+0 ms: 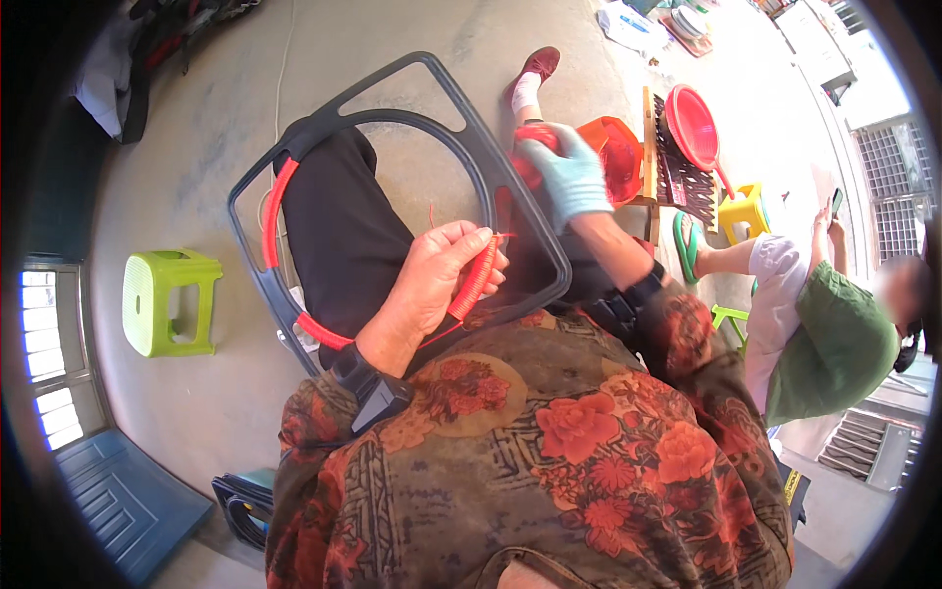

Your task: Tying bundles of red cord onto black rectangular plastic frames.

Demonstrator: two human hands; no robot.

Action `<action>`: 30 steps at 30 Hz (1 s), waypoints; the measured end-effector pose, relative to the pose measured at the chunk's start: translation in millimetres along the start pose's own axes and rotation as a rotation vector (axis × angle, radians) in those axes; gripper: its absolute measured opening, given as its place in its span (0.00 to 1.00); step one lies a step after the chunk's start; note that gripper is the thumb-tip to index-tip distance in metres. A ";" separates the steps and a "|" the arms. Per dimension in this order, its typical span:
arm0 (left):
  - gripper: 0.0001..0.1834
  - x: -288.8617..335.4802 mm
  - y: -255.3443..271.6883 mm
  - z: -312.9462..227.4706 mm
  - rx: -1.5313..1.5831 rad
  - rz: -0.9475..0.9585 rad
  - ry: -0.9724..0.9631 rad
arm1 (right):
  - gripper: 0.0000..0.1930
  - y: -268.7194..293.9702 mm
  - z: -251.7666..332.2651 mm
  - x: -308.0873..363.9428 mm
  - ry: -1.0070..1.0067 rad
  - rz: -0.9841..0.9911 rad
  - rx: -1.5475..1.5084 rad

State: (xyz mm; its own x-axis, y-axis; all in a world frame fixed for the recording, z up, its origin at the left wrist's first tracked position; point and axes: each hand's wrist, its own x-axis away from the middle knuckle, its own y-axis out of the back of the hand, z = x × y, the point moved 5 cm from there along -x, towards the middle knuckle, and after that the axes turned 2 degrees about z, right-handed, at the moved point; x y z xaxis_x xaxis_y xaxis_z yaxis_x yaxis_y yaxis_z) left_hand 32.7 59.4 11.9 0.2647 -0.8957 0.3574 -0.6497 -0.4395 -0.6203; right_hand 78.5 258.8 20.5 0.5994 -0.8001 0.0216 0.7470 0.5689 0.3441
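A black plastic frame (453,86) with a big round opening lies across my lap. Several stretches of its ring are wrapped in red cord, one of them at the left side (275,218). My bare left hand (432,273) is closed on the near right part of the ring, thumb and fingers pinching the tightly coiled red cord (477,285). Loose cord ends stick out by the thumb. Beyond the frame's right edge, my right hand (574,182), in a pale blue glove and slightly blurred, is closed round a bundle of red cord (527,167).
An orange-red container (622,157) stands right of my glove, beside a wooden rack (649,147) with a red ladle-shaped basin (693,128). A yellow stool (746,211) and a seated person in green (834,339) are farther right. At left stands a lime-green stool (167,302).
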 end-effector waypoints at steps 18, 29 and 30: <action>0.09 -6.5 11.5 10.9 0.127 -0.081 -0.020 | 0.18 -21.6 6.0 64.2 -0.267 0.768 -0.149; 0.12 -5.0 7.4 6.2 0.057 -0.087 -0.014 | 0.19 68.6 -69.7 55.9 -0.496 0.358 -0.663; 0.12 -4.5 6.7 6.4 0.057 -0.095 -0.008 | 0.19 75.9 -76.8 53.9 -0.608 0.290 -0.862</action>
State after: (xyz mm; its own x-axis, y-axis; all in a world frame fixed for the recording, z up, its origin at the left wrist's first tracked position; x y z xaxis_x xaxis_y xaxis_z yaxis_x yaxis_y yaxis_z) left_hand 31.7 60.1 1.6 0.3289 -0.8504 0.4107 -0.5798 -0.5251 -0.6230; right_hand 189.6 273.5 -24.3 0.7203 -0.4395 0.5367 0.6924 0.5034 -0.5169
